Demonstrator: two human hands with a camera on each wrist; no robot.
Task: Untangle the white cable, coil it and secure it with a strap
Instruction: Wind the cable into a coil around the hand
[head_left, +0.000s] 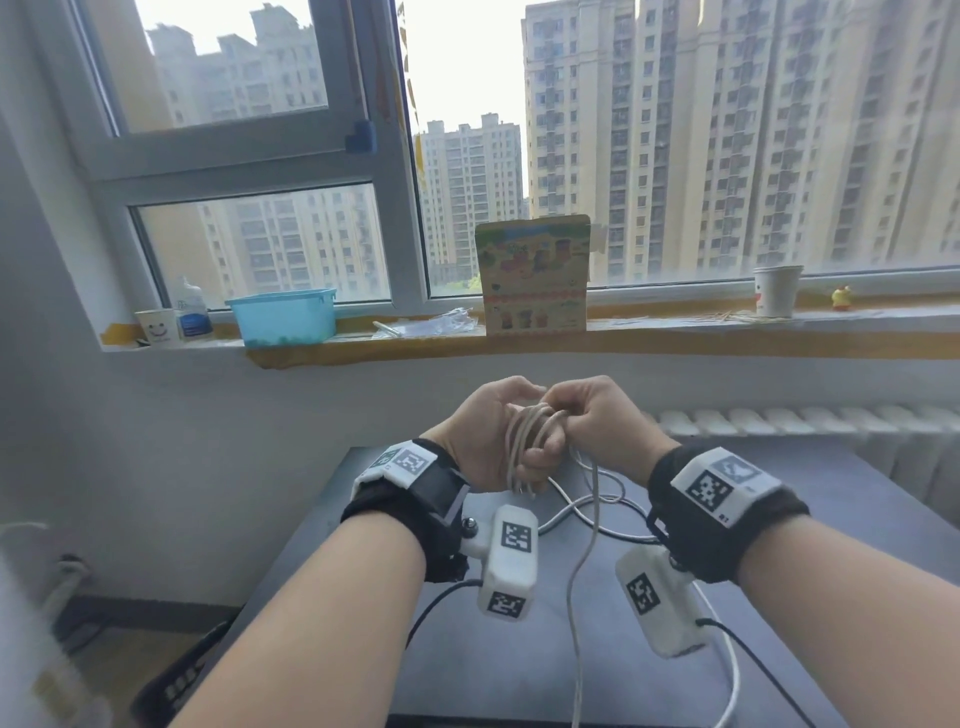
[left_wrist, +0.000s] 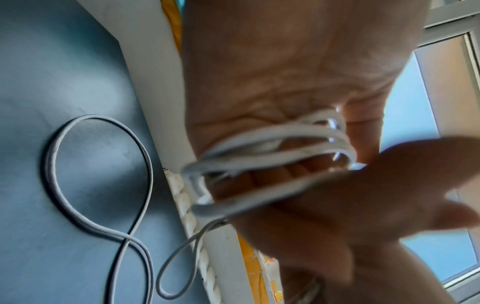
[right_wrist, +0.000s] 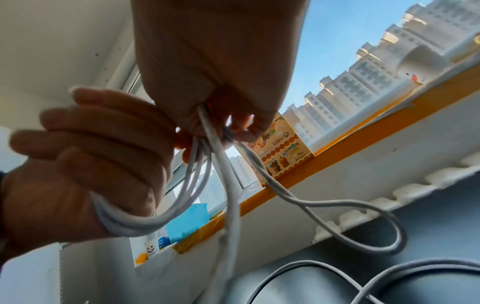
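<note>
Several turns of the white cable (head_left: 525, 448) are wound round my left hand (head_left: 488, 431), whose fingers curl over the loops (left_wrist: 262, 152) above the dark table. My right hand (head_left: 597, 415) sits against it and pinches the cable (right_wrist: 207, 125) at the top of the coil. From there loose cable hangs down and lies in crossing loops on the table (head_left: 587, 512) (left_wrist: 98, 185) (right_wrist: 337, 207). One strand runs toward the near table edge (head_left: 576, 623). No strap shows in any view.
The dark table (head_left: 831, 519) stands before a white radiator (head_left: 779, 421) under the window. On the sill sit a blue basket (head_left: 283, 317), a printed carton (head_left: 535, 275), paper cups (head_left: 776, 291) (head_left: 158, 327) and a bottle (head_left: 192, 312). Black sensor leads (head_left: 753, 660) trail from my wrists.
</note>
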